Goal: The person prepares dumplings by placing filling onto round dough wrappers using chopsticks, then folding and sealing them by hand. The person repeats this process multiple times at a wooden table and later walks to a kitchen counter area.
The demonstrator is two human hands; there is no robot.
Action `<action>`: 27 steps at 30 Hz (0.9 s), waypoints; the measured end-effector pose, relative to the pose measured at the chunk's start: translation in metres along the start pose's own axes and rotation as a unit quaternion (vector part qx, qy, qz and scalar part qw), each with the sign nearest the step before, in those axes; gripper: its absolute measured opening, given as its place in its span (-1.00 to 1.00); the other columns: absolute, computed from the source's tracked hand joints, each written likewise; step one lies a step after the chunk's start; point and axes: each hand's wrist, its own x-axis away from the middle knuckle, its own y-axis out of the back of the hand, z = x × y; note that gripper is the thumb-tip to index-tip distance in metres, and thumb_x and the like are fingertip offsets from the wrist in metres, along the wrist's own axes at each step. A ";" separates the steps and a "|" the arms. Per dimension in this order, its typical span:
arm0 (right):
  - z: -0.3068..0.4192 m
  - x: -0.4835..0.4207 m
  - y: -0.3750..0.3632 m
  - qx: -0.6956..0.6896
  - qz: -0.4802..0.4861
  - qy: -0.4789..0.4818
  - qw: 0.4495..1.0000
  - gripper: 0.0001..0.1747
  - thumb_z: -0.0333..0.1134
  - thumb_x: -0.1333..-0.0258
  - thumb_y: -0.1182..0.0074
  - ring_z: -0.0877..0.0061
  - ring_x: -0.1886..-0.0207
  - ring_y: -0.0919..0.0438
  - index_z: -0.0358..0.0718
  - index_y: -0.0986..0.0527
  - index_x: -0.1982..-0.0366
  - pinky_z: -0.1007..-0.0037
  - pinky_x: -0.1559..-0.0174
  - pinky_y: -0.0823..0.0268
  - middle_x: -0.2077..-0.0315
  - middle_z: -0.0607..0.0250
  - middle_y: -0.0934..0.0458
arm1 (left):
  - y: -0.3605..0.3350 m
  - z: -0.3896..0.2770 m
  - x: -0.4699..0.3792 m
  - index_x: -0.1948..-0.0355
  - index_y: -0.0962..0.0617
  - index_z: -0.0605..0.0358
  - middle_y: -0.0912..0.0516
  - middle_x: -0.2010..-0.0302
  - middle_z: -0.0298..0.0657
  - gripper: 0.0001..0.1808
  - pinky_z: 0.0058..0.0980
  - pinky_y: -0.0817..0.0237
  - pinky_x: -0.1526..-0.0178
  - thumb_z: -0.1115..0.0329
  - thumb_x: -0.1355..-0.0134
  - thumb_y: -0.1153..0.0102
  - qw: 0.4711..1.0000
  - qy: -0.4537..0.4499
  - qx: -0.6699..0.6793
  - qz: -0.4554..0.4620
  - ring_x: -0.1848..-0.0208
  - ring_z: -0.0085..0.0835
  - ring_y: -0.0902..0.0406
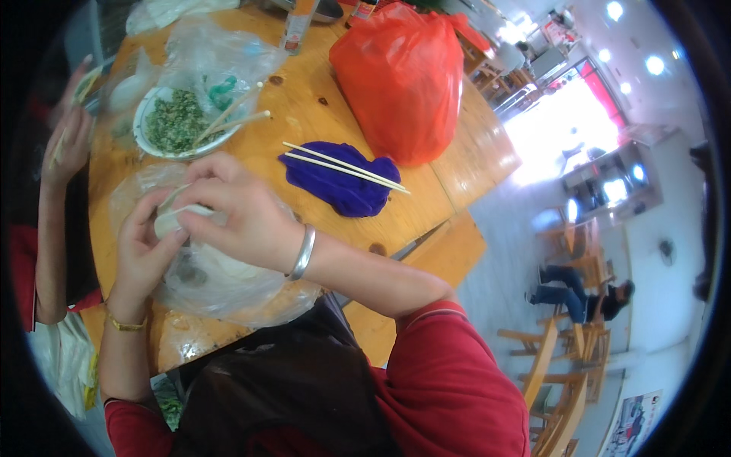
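A pale dough wrapper (168,224), folded over, is pinched between my left hand (137,245) and my right hand (240,214). Fingers of both hands hide part of it, and any filling inside cannot be seen. Under my hands lies a clear plastic bag (200,294) with pale, flat dough pieces (228,260) on it. Just beyond stands a white bowl (139,134) of chopped green filling (174,120). Wooden chopsticks (240,120) rest in that bowl, their ends pointing right.
A purple cloth (342,194) carries another pair of chopsticks (348,170). Behind it bulges a red plastic bag (400,85), near a bottle (297,28). At left, a co-worker's hands (71,137) hold a pale item. Wooden benches (542,360) and a seated person (594,303) are farther right.
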 end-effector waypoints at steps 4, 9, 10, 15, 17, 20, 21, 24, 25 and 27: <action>0.008 0.001 0.003 -0.056 0.033 -0.052 0.997 -0.77 -0.38 0.03 -0.22 0.41 0.20 -0.52 -0.20 -0.54 0.25 0.50 0.27 -0.44 0.22 0.18 -0.47 | 0.003 0.001 0.000 -0.04 -0.42 0.27 -0.43 -0.05 -0.19 -0.52 -0.43 -0.13 -0.18 0.51 -0.06 -0.21 0.997 -0.057 -0.049 0.027 -0.13 -0.43 -0.33; -0.002 0.000 0.007 -0.042 0.070 -0.065 0.995 -0.77 -0.39 0.02 -0.23 0.45 0.25 -0.54 -0.19 -0.55 0.25 0.56 0.37 -0.46 0.22 0.18 -0.47 | 0.006 0.007 0.001 0.01 -0.44 0.27 -0.44 -0.01 -0.20 -0.57 -0.44 -0.15 -0.16 0.55 -0.05 -0.19 0.998 -0.061 0.009 -0.005 -0.11 -0.42 -0.36; -0.004 0.000 0.008 -0.053 0.051 -0.053 0.996 -0.78 -0.39 0.03 -0.23 0.45 0.25 -0.54 -0.19 -0.55 0.25 0.55 0.36 -0.46 0.22 0.19 -0.48 | 0.009 0.008 0.000 0.02 -0.44 0.27 -0.44 0.00 -0.20 -0.58 -0.44 -0.15 -0.16 0.56 -0.05 -0.19 0.998 -0.049 0.036 -0.018 -0.09 -0.42 -0.36; -0.008 -0.001 0.006 -0.050 0.032 0.038 0.998 -0.78 -0.43 0.04 -0.23 0.43 0.23 -0.55 -0.19 -0.57 0.26 0.48 0.27 -0.45 0.24 0.20 -0.50 | 0.021 0.009 -0.003 0.05 -0.46 0.27 -0.46 0.05 -0.21 -0.61 -0.47 -0.20 -0.12 0.58 -0.04 -0.19 0.997 -0.068 -0.029 -0.005 -0.04 -0.44 -0.40; -0.007 -0.002 0.006 -0.028 0.038 0.063 0.997 -0.79 -0.44 0.05 -0.23 0.41 0.23 -0.55 -0.21 -0.57 0.27 0.46 0.23 -0.44 0.24 0.19 -0.50 | 0.021 0.010 -0.003 0.06 -0.46 0.27 -0.46 0.06 -0.22 -0.62 -0.49 -0.21 -0.09 0.58 -0.05 -0.19 0.988 -0.122 -0.093 0.025 -0.02 -0.47 -0.40; -0.008 -0.003 0.009 -0.056 0.031 0.053 0.997 -0.79 -0.46 0.05 -0.22 0.39 0.21 -0.55 -0.22 -0.58 0.28 0.45 0.21 -0.44 0.23 0.17 -0.51 | 0.018 0.011 -0.002 0.07 -0.47 0.26 -0.47 0.08 -0.22 -0.62 -0.55 -0.23 0.01 0.58 -0.05 -0.19 0.996 -0.074 -0.047 0.010 0.07 -0.51 -0.41; -0.009 -0.003 0.010 -0.077 0.026 0.043 0.996 -0.80 -0.46 0.05 -0.22 0.39 0.20 -0.55 -0.23 -0.58 0.28 0.45 0.21 -0.44 0.22 0.16 -0.52 | 0.016 0.011 -0.002 0.08 -0.47 0.26 -0.46 0.10 -0.23 -0.63 -0.57 -0.22 0.05 0.59 -0.04 -0.19 0.997 -0.071 -0.020 -0.005 0.10 -0.52 -0.41; -0.011 -0.003 0.018 -0.066 0.007 0.044 0.997 -0.79 -0.47 0.04 -0.21 0.36 0.19 -0.56 -0.25 -0.58 0.27 0.44 0.21 -0.44 0.20 0.15 -0.53 | 0.012 0.011 -0.002 0.11 -0.48 0.25 -0.46 0.16 -0.24 -0.65 -0.62 -0.21 0.13 0.60 -0.03 -0.19 0.997 -0.073 0.014 -0.032 0.17 -0.54 -0.39; -0.012 -0.003 0.019 -0.066 0.009 0.037 0.997 -0.80 -0.47 0.04 -0.20 0.35 0.19 -0.57 -0.26 -0.58 0.27 0.44 0.21 -0.44 0.20 0.14 -0.53 | 0.012 0.011 -0.003 0.13 -0.48 0.25 -0.46 0.19 -0.25 -0.66 -0.62 -0.21 0.14 0.61 -0.03 -0.19 0.996 -0.082 -0.006 -0.029 0.19 -0.54 -0.39; -0.012 -0.002 0.020 -0.069 0.013 0.023 0.997 -0.80 -0.48 0.03 -0.19 0.33 0.20 -0.57 -0.27 -0.58 0.27 0.43 0.22 -0.44 0.21 0.12 -0.55 | 0.013 0.011 -0.004 0.17 -0.48 0.26 -0.45 0.23 -0.26 -0.70 -0.62 -0.21 0.16 0.62 -0.03 -0.18 0.994 -0.100 -0.046 -0.022 0.21 -0.53 -0.39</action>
